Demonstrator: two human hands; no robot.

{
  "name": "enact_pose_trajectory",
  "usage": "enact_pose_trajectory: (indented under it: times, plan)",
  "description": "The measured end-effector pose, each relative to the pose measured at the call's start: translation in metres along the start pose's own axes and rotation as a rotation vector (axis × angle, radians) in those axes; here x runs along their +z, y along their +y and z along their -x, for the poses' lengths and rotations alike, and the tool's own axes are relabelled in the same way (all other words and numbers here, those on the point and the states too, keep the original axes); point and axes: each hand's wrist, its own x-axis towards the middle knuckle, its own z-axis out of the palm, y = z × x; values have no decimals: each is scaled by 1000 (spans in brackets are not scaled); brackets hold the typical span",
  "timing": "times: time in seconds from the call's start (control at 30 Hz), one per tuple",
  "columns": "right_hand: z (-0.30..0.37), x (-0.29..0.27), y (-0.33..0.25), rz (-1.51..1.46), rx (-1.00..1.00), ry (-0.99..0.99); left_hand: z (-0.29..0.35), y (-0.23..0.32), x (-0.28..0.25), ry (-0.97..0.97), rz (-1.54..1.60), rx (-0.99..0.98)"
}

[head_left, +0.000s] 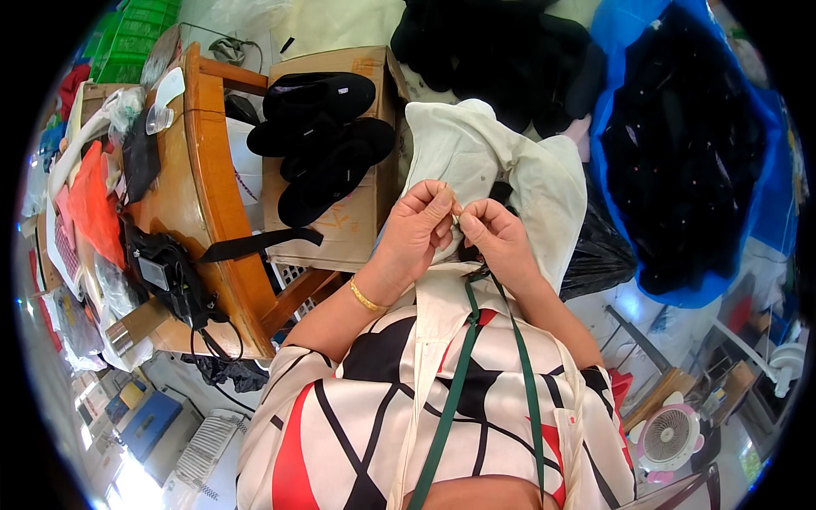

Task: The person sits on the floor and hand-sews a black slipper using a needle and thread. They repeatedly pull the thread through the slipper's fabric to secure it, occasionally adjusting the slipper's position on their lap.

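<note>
My left hand [425, 223] and my right hand [497, 238] meet in front of my chest, both closed in a fingertip pinch. Between the fingertips is something small and thin, too fine to name. Below the hands, a cream cloth [459, 153] covers my lap, and a dark shape partly hidden behind my right hand lies on it. Green straps [463, 374] hang down over my patterned top. Just beyond my left hand, several black shoes [327, 140] lie on a cardboard box [280, 200].
A wooden chair [208, 161] at the left carries a black bag [161, 263] and a black strap [263, 244]. To the right stands a blue sack [608, 195] full of black items. A black pile [510, 59] lies at the far side. A small fan [669, 435] is at lower right.
</note>
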Motion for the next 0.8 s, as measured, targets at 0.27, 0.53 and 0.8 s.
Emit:
enact_pose_trajectory:
  times: [0.27,0.53,0.8]
  plan:
    - [-3,2,5,175,-154,121,2,1,7,84,-153,22]
    - [1,4,0,105,-108,36,-4,-1,-1,-36,-163,-26]
    - [-3,-2,5,-140,-10,-66,-6,6,0,-104,-119,-107]
